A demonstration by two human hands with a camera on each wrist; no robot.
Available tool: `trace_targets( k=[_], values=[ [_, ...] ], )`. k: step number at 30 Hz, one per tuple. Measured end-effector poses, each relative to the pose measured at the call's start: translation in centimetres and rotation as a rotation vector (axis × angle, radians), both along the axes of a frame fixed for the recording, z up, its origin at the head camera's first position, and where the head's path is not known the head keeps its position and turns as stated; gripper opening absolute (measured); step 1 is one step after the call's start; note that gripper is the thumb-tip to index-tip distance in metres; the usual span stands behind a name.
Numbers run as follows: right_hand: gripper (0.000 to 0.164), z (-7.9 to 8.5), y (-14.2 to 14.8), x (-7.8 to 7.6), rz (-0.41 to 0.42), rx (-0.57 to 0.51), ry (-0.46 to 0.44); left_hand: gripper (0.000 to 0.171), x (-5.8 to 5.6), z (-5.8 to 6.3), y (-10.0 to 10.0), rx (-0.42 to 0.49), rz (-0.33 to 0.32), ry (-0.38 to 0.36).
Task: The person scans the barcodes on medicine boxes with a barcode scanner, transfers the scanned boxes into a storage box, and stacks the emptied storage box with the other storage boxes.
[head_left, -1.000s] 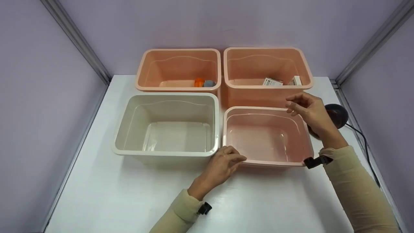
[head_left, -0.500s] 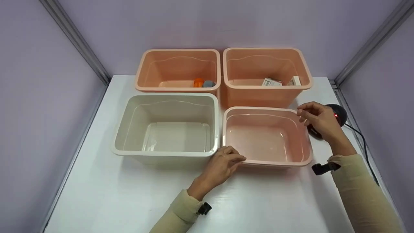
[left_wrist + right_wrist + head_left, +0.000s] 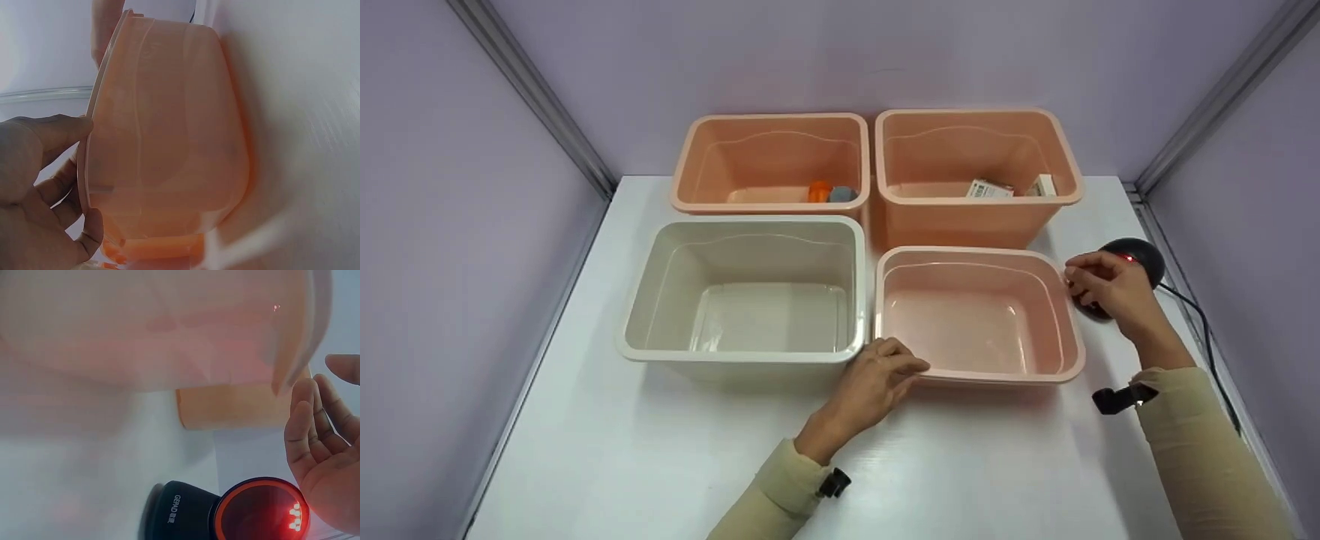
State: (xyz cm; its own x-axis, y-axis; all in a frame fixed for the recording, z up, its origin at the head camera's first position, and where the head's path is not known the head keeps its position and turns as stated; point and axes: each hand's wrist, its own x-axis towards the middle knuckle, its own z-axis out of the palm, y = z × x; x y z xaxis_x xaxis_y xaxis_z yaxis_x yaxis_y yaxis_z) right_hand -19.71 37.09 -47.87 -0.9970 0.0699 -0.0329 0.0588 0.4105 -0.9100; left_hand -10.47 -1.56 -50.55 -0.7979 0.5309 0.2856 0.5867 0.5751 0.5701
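Note:
A pink plastic bin (image 3: 960,322) stands at the front right in the head view, nothing showing inside it. My left hand (image 3: 877,379) holds its rim at the front left corner; in the left wrist view, thumb and fingertips of the left hand (image 3: 39,185) meet the rim of the bin (image 3: 169,129). By the bin's right rim is my right hand (image 3: 1114,292), loosely bent and holding nothing. In the right wrist view, fingertips of the right hand (image 3: 326,444) lie close to the rim, with the thumb apart; contact cannot be made out.
Beside the right hand stands a black scanner (image 3: 1132,255) with a red light and a cable (image 3: 1207,330). A grey-white bin (image 3: 765,356) is at left. Behind, one orange bin (image 3: 780,206) contains orange and grey items; another orange bin (image 3: 960,225) contains small white boxes (image 3: 990,189).
My right hand has moved right and toward me, from the bin's far right corner to beside its right rim. The scanner's red light has come on. My left hand has stayed put.

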Motion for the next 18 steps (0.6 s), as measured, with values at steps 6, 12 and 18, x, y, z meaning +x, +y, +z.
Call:
trace_targets(
  k=[6,12,18],
  values=[
    [0.021,-0.74,0.31,-0.19,0.004,0.001,-0.030,0.017,0.00,-0.01,-0.12,0.011,0.008,-0.015],
    [0.029,-1.07,0.14,-0.52,-0.002,-0.004,-0.130,0.018,-0.05,-0.03,-0.18,-0.012,0.018,0.007],
    [0.043,-1.07,-0.26,-0.72,0.009,0.028,-0.155,0.017,-0.11,-0.08,-0.16,-0.004,0.023,0.037]
  ],
)
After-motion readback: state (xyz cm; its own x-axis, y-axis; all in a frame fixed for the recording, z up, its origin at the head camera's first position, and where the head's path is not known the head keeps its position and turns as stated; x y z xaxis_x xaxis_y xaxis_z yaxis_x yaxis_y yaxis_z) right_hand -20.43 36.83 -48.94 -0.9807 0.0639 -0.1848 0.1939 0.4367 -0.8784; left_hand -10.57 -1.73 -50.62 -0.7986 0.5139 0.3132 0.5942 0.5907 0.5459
